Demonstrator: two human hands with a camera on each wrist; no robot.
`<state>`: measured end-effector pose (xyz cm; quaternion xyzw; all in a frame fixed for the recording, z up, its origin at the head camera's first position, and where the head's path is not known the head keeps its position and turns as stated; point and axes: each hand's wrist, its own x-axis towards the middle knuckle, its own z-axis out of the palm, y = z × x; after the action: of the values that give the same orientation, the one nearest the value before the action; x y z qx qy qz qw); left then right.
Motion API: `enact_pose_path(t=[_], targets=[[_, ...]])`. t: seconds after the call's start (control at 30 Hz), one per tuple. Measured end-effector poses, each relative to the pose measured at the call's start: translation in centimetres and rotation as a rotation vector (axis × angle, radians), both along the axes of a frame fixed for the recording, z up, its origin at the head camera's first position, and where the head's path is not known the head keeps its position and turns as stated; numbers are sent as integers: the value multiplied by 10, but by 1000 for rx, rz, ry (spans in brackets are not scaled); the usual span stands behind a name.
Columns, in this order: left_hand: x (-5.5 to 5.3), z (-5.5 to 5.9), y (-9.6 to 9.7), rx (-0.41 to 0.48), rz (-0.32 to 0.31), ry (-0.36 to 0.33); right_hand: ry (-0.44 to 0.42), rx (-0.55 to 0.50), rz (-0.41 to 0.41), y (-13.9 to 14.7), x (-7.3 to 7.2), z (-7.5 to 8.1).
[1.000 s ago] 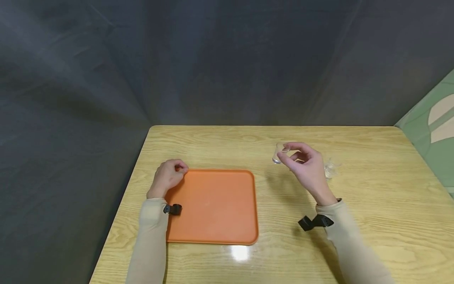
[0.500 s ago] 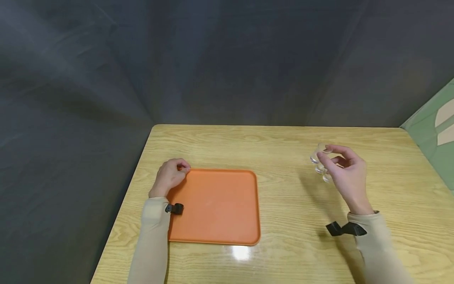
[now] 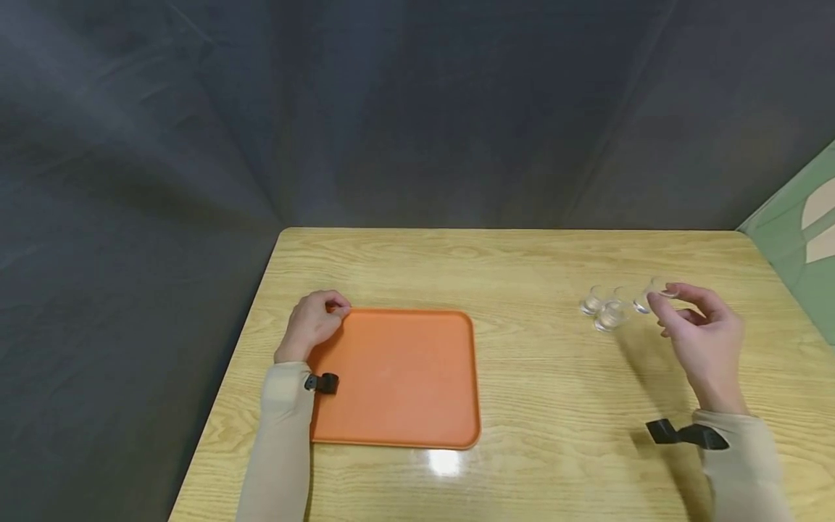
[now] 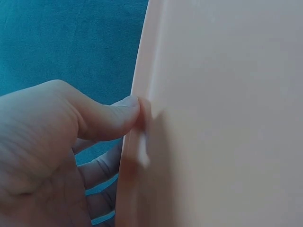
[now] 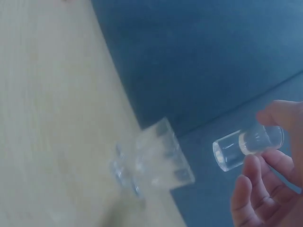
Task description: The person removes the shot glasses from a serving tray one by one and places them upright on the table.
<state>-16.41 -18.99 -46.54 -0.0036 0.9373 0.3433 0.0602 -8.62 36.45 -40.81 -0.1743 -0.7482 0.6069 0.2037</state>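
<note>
A small clear shot glass (image 3: 644, 300) is held near its rim by my right hand (image 3: 707, 344), over the right part of the table. The right wrist view shows this same glass (image 5: 228, 152) pinched between thumb and fingers, its thick base pointing away from the palm. Just left of the hand, three similar shot glasses (image 3: 611, 317) stand close together; they look blurred in the right wrist view. My left hand (image 3: 309, 326) grips the far left corner of an orange tray (image 3: 398, 377). In the left wrist view its thumb presses on the tray's rim (image 4: 142, 80), fingers behind the edge.
The wooden table (image 3: 535, 464) reaches back to a dark curtain (image 3: 430, 116), which also hangs along its left side. A green patterned panel (image 3: 799, 232) borders the right. Black straps (image 3: 691, 435) with small cameras sit on both wrists.
My right hand has moved right with the shot glass, passing the group of glasses, which now shows uncovered. The left hand stays at the tray's corner.
</note>
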Motion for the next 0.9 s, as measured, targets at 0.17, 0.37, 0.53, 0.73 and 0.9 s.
enact_pose_path(t=[0.17,0.37,0.53,0.73,0.9], targets=[[0,0,1,0,3,-1,-95,112,37,13,3,-14],[0,0,0,1,3,4,-184,223,117,25,5,-30],[1,0,0,-2,2,9,-284,290,210,33,4,-39],[1,1,0,-1,4,5,-289,378,228,36,2,-47],[1,1,1,0,6,0,-273,409,245,36,2,-50]])
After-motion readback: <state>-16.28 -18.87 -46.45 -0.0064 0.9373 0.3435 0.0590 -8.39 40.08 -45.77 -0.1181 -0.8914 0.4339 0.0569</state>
